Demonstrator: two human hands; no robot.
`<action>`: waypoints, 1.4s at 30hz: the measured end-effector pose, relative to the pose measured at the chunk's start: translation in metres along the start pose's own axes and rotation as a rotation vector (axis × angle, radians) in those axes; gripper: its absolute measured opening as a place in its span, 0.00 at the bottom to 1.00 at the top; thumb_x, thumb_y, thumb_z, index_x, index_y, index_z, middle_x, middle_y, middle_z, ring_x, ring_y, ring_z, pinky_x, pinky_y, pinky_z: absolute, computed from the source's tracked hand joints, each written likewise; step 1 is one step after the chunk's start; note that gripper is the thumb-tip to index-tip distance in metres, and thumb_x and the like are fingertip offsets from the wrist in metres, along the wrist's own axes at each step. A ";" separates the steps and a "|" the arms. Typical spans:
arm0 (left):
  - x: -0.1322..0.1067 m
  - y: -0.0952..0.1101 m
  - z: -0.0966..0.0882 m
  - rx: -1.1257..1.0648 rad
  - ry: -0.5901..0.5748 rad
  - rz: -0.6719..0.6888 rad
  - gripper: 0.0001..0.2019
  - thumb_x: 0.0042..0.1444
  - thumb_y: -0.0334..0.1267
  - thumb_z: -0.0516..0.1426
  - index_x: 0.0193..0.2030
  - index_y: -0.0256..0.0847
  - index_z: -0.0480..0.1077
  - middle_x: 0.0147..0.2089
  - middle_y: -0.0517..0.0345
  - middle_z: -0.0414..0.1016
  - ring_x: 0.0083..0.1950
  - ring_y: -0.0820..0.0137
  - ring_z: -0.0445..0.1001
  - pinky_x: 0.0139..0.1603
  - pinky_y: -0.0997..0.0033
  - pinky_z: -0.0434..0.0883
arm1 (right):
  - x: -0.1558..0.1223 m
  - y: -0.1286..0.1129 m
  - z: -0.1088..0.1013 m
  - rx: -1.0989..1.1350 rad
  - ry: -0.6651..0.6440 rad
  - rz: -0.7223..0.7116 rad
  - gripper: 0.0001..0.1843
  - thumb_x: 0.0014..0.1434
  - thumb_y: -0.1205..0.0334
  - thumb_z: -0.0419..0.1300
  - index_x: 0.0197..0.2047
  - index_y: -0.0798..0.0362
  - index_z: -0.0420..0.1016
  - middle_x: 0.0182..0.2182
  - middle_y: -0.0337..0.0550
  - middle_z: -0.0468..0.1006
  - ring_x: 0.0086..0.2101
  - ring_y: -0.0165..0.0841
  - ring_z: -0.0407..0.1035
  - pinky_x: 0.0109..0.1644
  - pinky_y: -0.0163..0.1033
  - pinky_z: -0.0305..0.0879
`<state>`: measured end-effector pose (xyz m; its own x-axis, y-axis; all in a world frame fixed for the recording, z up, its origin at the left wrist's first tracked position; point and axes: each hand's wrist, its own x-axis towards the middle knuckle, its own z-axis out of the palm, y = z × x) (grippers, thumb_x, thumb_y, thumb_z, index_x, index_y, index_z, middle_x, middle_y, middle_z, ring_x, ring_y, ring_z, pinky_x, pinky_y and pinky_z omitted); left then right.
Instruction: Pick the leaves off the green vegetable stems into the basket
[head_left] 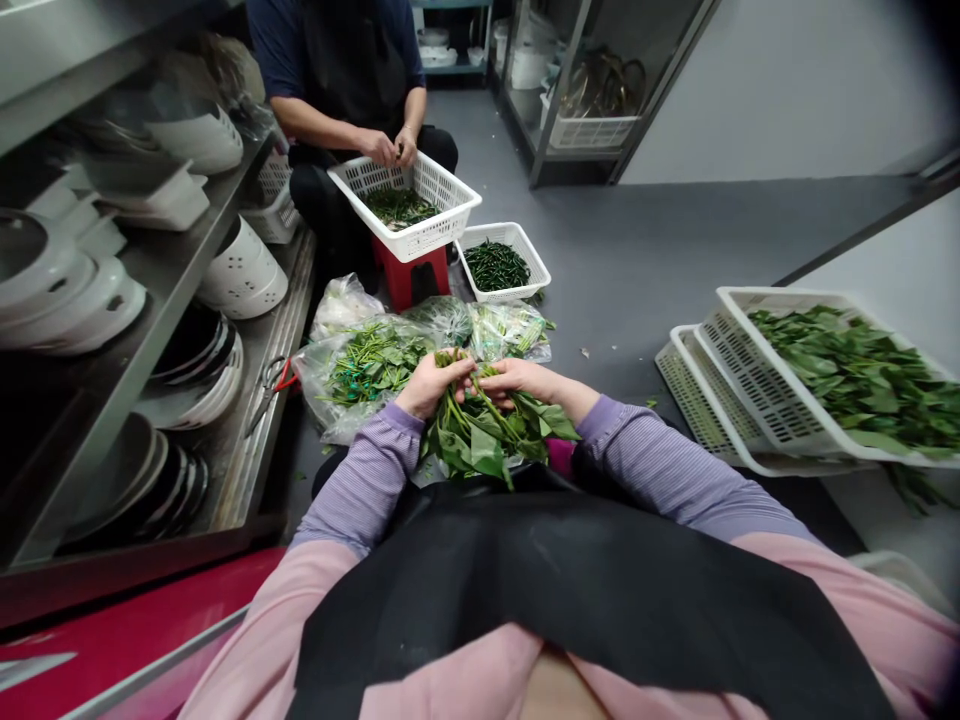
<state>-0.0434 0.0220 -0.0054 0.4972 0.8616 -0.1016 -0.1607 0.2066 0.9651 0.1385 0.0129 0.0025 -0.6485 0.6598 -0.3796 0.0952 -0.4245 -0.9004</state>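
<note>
A bunch of leafy green stems (pixel 480 435) hangs over my lap, its leaves pointing down toward me. My left hand (pixel 435 383) is closed around the stems near their cut ends. Close beside it, my right hand (pixel 529 380) pinches stems from the same bunch, fingertips almost meeting the left ones. Just beyond my left hand, an open plastic bag (pixel 315 370) on the floor holds more greens (pixel 375 360) with bluish-green ties among them. Further bagged vegetables (pixel 510 328) lie past my hands. Parts of the fingers are hidden behind the stems.
A co-worker (pixel 345 80) sits opposite, hands over a white basket (pixel 450 205) on a red stool (pixel 409 275). Green chillies (pixel 496 266) fill another basket. At right, stacked baskets (pixel 795 385) hold leaves (pixel 855 375). Red-handled scissors (pixel 268 390) rest on the left shelf (pixel 247 440) beside dishes.
</note>
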 end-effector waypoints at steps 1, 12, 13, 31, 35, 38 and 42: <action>0.000 0.000 -0.002 -0.017 0.012 -0.008 0.16 0.47 0.47 0.60 0.31 0.33 0.67 0.20 0.62 0.68 0.16 0.79 0.65 0.16 0.79 0.59 | -0.002 0.001 0.001 0.013 -0.036 0.024 0.17 0.49 0.55 0.62 0.35 0.61 0.70 0.15 0.30 0.62 0.16 0.22 0.57 0.24 0.33 0.54; -0.001 -0.002 -0.015 0.035 0.176 -0.010 0.15 0.43 0.44 0.62 0.29 0.33 0.66 0.21 0.62 0.69 0.15 0.80 0.63 0.15 0.80 0.58 | -0.018 0.007 -0.002 -0.218 -0.044 0.041 0.17 0.52 0.51 0.58 0.33 0.60 0.71 0.18 0.34 0.66 0.17 0.21 0.56 0.23 0.31 0.51; -0.001 -0.002 -0.016 0.040 0.178 0.002 0.15 0.44 0.44 0.62 0.29 0.33 0.66 0.21 0.61 0.70 0.15 0.80 0.63 0.16 0.79 0.58 | -0.019 0.007 0.000 -0.224 0.005 0.025 0.17 0.51 0.51 0.57 0.32 0.59 0.71 0.19 0.34 0.66 0.18 0.21 0.56 0.23 0.31 0.51; -0.025 -0.006 0.011 0.840 0.264 0.537 0.10 0.52 0.43 0.56 0.29 0.38 0.70 0.26 0.57 0.73 0.27 0.74 0.70 0.31 0.76 0.65 | 0.032 0.037 -0.003 -0.850 0.831 -0.305 0.09 0.50 0.58 0.50 0.23 0.53 0.60 0.23 0.41 0.65 0.26 0.30 0.56 0.31 0.36 0.52; -0.013 0.001 -0.034 0.691 0.585 0.269 0.12 0.53 0.45 0.55 0.34 0.37 0.69 0.26 0.58 0.72 0.23 0.75 0.69 0.26 0.76 0.65 | 0.016 0.047 -0.018 -0.975 0.658 -0.331 0.08 0.50 0.59 0.51 0.24 0.54 0.63 0.26 0.43 0.68 0.29 0.32 0.60 0.35 0.36 0.55; 0.002 -0.001 -0.076 0.655 0.802 0.006 0.17 0.49 0.42 0.59 0.43 0.35 0.68 0.31 0.53 0.74 0.23 0.72 0.70 0.26 0.73 0.65 | 0.001 0.050 -0.026 -0.594 0.608 -0.264 0.12 0.55 0.54 0.50 0.29 0.54 0.65 0.24 0.40 0.68 0.27 0.30 0.62 0.34 0.36 0.59; 0.009 -0.004 -0.095 0.421 0.743 -0.068 0.22 0.51 0.47 0.57 0.47 0.32 0.67 0.32 0.50 0.74 0.20 0.74 0.67 0.24 0.73 0.65 | -0.015 0.036 -0.029 -0.088 0.483 -0.202 0.17 0.54 0.47 0.53 0.35 0.53 0.65 0.27 0.39 0.72 0.26 0.29 0.66 0.33 0.36 0.63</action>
<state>-0.1195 0.0732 -0.0332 -0.2171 0.9642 -0.1521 0.2524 0.2060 0.9454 0.1739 0.0058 -0.0305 -0.2403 0.9423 -0.2330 0.0812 -0.2197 -0.9722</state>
